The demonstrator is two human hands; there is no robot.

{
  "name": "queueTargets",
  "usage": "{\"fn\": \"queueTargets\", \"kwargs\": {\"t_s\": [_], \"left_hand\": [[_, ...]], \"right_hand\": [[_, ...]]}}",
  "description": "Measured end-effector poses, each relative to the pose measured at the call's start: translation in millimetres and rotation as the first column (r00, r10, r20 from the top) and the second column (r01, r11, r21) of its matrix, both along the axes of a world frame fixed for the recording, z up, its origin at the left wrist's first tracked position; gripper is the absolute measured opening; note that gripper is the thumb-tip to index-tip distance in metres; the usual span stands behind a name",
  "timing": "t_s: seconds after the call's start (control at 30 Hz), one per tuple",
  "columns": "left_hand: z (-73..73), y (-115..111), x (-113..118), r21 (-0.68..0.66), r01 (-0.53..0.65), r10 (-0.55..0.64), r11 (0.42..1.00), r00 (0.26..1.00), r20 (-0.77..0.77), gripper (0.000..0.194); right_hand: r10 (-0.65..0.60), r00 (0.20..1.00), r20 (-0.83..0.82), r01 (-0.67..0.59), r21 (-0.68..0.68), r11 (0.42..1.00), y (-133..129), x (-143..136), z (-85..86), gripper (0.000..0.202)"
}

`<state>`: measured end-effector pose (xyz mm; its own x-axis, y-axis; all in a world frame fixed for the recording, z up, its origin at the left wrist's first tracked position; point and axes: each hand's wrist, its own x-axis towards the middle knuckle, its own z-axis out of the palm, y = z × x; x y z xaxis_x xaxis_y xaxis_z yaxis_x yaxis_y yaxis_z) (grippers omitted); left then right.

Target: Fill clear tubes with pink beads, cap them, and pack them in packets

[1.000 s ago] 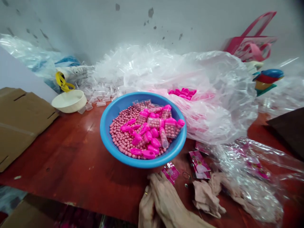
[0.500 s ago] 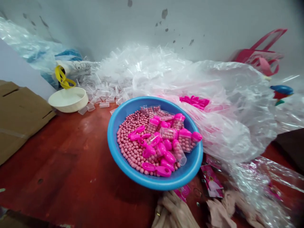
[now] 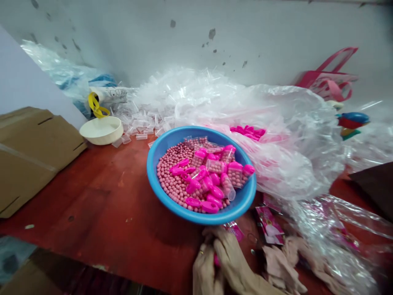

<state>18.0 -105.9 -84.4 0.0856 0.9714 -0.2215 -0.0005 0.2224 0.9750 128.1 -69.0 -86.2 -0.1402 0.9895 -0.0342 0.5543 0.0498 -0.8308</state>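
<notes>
Basin [image 3: 173, 209], bag [image 3: 294, 164] behind, cloth [image 3: 281, 264] near right hand [image 3: 231, 254]

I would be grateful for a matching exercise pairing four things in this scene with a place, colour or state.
1. Basin
2. Shallow dish
3. Handled bag
4. Cloth

A. At the right, by the wall
B. Beige and crumpled
C. Blue, holding pink beads
D. Off-white, left of the basin

Pairs: 1-C, 2-D, 3-A, 4-B
</notes>
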Motion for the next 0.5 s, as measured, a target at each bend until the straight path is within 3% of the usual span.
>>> {"fn": "queueTargets", "kwargs": {"t_s": [0.13, 0.3, 0.37, 0.43, 0.5], "left_hand": [[7.8, 8.1, -2.5, -0.114, 0.000, 0.010, 0.993, 0.996, 0.088, 0.024], [38.2, 15.0, -4.4, -0.158, 0.032, -0.009, 0.987, 0.990, 0.144, 0.030], [50.7, 15.2, -3.8, -0.158, 0.018, 0.013, 0.987, 0.980, 0.196, 0.030], [60.0, 13.7, -2.7, -0.151, 0.007, 0.028, 0.989, 0.973, 0.230, 0.029], [66.1, 10.8, -1.5, -0.133, 0.006, 0.023, 0.991, 0.976, 0.215, 0.041]], "right_hand": [[-0.111, 0.991, -0.073, 0.098, -0.163, 0.982, 11.6, -2.8, 15.3, 0.032], [-0.160, 0.975, -0.155, 0.130, -0.185, 0.974, -4.8, 11.4, 50.4, 0.034], [-0.139, 0.977, -0.161, 0.115, -0.151, 0.982, -18.0, 18.9, 56.4, 0.039], [-0.033, 0.990, -0.139, 0.028, -0.040, 0.999, -29.1, 23.9, 55.4, 0.064], [0.061, 0.996, -0.058, -0.052, 0.134, 0.990, -35.4, 25.7, 50.9, 0.089]]}}
